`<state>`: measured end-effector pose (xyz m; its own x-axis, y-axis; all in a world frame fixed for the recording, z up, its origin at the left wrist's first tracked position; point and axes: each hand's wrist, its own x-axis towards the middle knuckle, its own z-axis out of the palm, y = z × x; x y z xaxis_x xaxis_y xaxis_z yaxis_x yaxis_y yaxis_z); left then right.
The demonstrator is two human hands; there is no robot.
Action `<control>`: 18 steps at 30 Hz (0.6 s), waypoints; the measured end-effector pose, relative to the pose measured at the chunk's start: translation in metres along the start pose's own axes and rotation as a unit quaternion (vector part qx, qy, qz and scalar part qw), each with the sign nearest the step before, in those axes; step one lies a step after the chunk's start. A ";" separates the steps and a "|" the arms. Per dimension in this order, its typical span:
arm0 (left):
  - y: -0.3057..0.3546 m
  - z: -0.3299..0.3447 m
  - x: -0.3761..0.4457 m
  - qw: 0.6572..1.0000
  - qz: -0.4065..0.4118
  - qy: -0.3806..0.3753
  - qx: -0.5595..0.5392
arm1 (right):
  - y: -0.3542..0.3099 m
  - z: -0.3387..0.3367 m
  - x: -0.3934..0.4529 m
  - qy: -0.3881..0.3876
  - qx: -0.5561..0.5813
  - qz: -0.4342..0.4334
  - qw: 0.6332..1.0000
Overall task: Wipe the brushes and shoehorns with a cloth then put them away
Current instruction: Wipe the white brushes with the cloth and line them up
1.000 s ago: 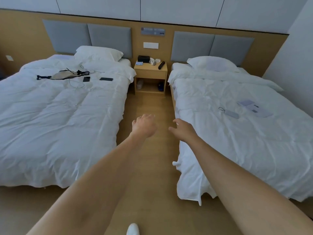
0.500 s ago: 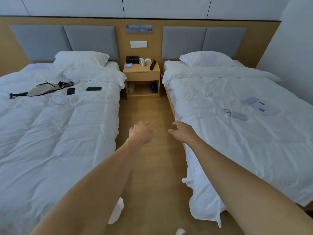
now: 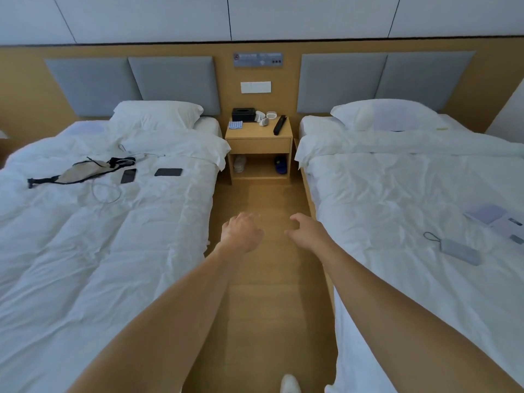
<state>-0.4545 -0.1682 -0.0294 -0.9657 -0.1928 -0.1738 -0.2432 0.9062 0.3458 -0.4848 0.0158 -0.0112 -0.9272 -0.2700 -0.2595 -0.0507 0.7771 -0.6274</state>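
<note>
1. The brushes and shoehorns cannot be picked out with certainty; the long dark thing (image 3: 280, 125) on the far nightstand (image 3: 259, 135) may be one of them (too small to be sure), and the folded striped cloth (image 3: 236, 125) lies on the same top, at its left.
2. Compared with a moment ago, the nightstand is nearer and more in the middle of the view, so the person has walked forward along the aisle (image 3: 272, 279) between the beds. I judge this is only the approach; no wiping has begun.
3. The left hand (image 3: 241, 233) holds nothing, its fingers loosely curled. The right hand (image 3: 307, 231) also holds nothing, its fingers spread and a little bent.
4. For room: the left bed (image 3: 85, 265) and the right bed (image 3: 425, 265) close the aisle on both sides, and the hanging sheet edges come near the arms. The way straight ahead to the nightstand is open floor.
</note>
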 end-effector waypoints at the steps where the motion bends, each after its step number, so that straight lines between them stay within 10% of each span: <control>1: 0.004 -0.004 0.017 1.000 -0.005 0.004 -0.008 | -0.001 -0.008 0.019 -0.002 0.003 -0.001 1.000; 18: 0.039 -0.053 0.229 0.980 0.052 0.181 -0.067 | -0.020 -0.084 0.224 0.117 0.151 0.004 0.982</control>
<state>-0.6900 -0.1968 -0.0072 -0.9485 -0.2462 0.1993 -0.1289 0.8747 0.4672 -0.7230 -0.0127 0.0051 -0.9888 -0.0981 -0.1120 0.0372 0.5657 -0.8237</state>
